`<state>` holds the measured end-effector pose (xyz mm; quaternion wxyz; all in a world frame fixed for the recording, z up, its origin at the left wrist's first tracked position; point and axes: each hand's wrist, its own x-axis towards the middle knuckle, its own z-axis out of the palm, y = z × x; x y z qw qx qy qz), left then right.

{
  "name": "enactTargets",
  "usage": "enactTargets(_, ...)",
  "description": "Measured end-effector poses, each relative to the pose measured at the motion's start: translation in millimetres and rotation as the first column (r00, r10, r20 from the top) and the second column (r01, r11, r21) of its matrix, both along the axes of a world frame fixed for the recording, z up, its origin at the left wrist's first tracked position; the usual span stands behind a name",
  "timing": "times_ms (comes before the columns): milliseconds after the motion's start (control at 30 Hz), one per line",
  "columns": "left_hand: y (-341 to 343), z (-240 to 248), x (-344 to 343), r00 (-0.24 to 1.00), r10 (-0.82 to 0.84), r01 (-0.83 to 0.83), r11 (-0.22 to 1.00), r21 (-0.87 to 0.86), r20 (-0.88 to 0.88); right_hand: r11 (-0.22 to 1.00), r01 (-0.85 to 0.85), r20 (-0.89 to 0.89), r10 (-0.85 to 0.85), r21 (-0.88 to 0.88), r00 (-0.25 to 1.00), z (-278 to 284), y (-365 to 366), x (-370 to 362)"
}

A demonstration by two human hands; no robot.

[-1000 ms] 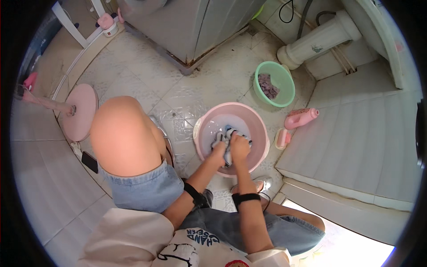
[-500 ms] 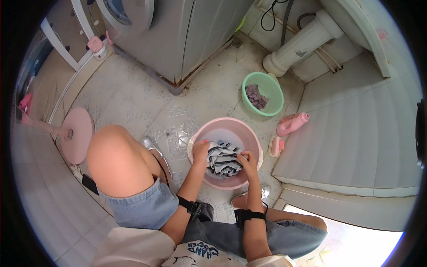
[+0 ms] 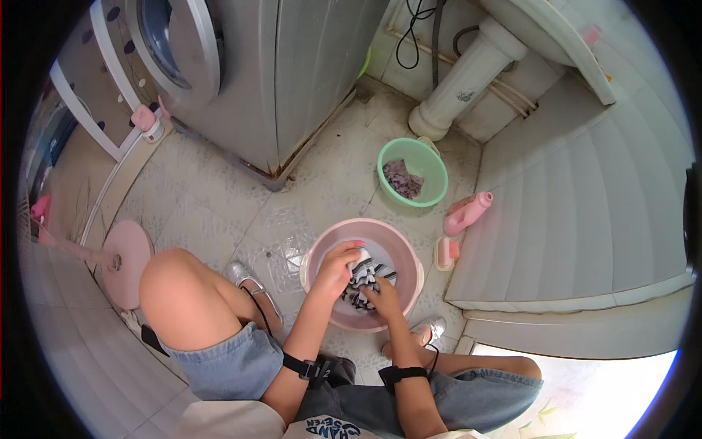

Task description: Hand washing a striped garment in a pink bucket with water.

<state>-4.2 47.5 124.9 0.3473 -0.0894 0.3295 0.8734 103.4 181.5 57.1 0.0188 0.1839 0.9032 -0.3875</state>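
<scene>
Left hand (image 3: 335,272): you're gripping the striped cloth (image 3: 363,272)
Right hand (image 3: 385,300): your fingers hold its lower part
Cloth position: bunched over the pink basin (image 3: 411,265), lower centre of frame

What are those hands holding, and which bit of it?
A striped cloth: the left hand holds its upper left end, the right hand its lower right side.
</scene>
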Motion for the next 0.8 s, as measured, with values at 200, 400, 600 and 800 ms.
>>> enactTargets(200,-20.1,-49.1,-6.5,0.931,-0.106,-0.157,0.749,-0.644,-0.35,0.98,0.026,-0.268,-0.079,-0.195,0.96,9.1,16.9,-7.9)
enactTargets(400,-7.9,-63.7,31.3,0.548,-0.71,-0.121,0.456,-0.882,-0.442,0.933,-0.014,-0.366,-0.127,-0.36,0.922,44.2,-9.3,-27.1)
enactTargets(600,8.2,-59.1,45.7,0.627,-0.582,-0.053,0.631,-0.774,-0.518,0.461,0.191,-0.024,-0.422,-0.867,0.906,46.8,-27.8,-31.6)
enactTargets(800,15.3,-64.7,50.4,0.544,-0.57,-0.228,0.605,-0.763,-0.615,-0.07,0.093,0.116,-0.587,-0.993,0.801,50.5,-33.0,-35.5)
